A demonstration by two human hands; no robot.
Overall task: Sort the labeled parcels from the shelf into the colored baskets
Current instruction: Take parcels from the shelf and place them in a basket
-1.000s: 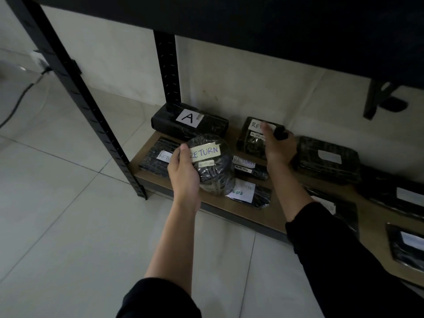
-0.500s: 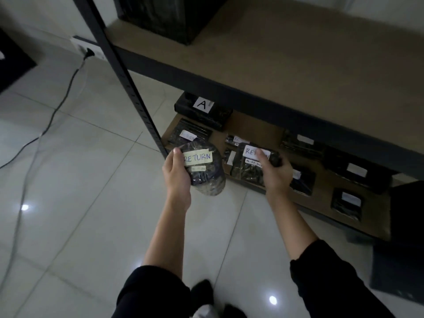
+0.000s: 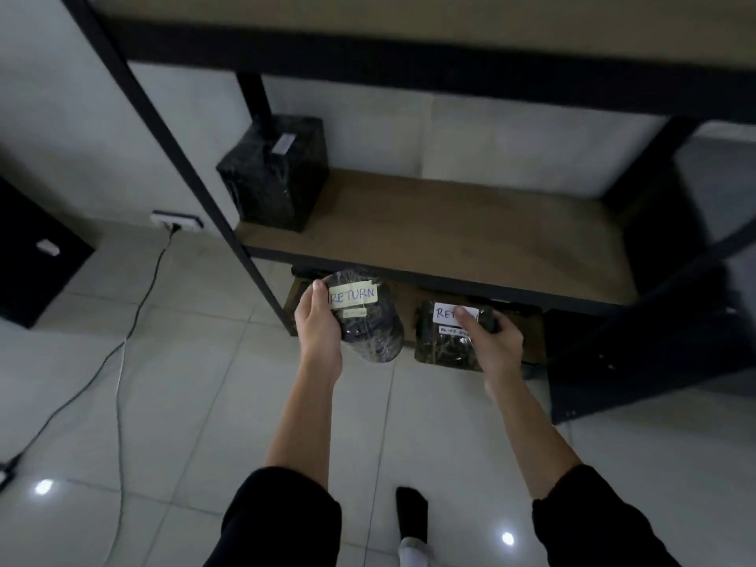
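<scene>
Now we grip a RETURN parcel in each hand, left hand (image 3: 317, 329) and right hand (image 3: 497, 345), and must next find the matching basket, unseen here.

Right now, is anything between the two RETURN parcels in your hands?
Nothing: in the head view the round parcel and the flat parcel are apart, only bottom shelf board and floor showing behind.

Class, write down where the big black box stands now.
In the head view the box stands at the left end of the brown shelf board, beside the black rear post.
</scene>
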